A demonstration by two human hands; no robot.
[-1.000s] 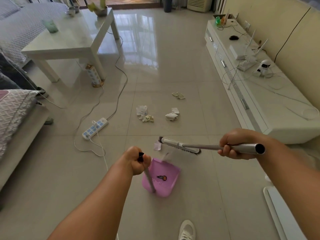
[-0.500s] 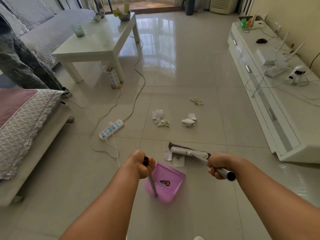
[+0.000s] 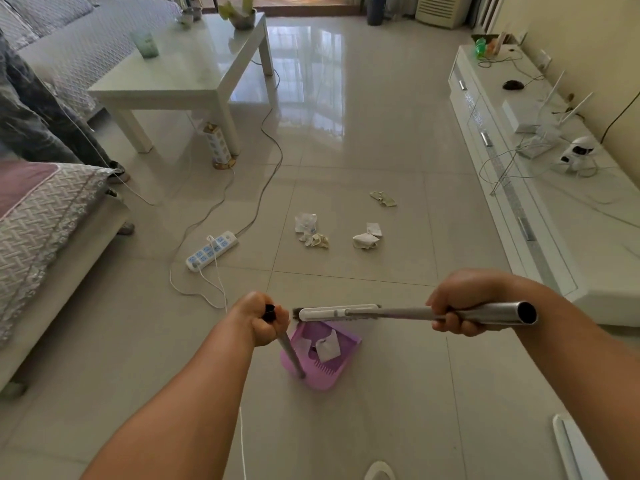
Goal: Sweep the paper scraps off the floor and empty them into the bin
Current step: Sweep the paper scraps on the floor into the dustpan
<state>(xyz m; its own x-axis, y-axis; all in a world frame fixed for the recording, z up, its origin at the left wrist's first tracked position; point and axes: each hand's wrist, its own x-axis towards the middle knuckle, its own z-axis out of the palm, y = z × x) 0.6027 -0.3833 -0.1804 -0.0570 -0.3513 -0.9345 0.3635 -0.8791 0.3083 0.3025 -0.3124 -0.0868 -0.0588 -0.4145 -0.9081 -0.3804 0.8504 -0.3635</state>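
My left hand [image 3: 260, 317] grips the top of the grey pole of a purple dustpan [image 3: 341, 370] that rests on the tiled floor. Two white paper scraps [image 3: 328, 346] lie inside the pan. My right hand [image 3: 453, 306] holds the silver broom handle [image 3: 498, 313]; the white broom head [image 3: 337, 311] sits at the pan's far mouth. Farther off on the floor lie several crumpled paper scraps: a pair [image 3: 310, 230] to the left, one [image 3: 367, 237] to the right, one [image 3: 382, 198] beyond. No bin is in view.
A white power strip [image 3: 212, 251] and cables trail across the floor on the left. A white coffee table [image 3: 187, 74] stands at the back left, a sofa [image 3: 38, 216] at the left edge, with a person's legs [image 3: 38, 133] beside it. A low white TV cabinet [image 3: 540, 188] runs along the right.
The broom head has pushed the two scraps near the pan's mouth into the dustpan. My right hand swung the handle out to the right.
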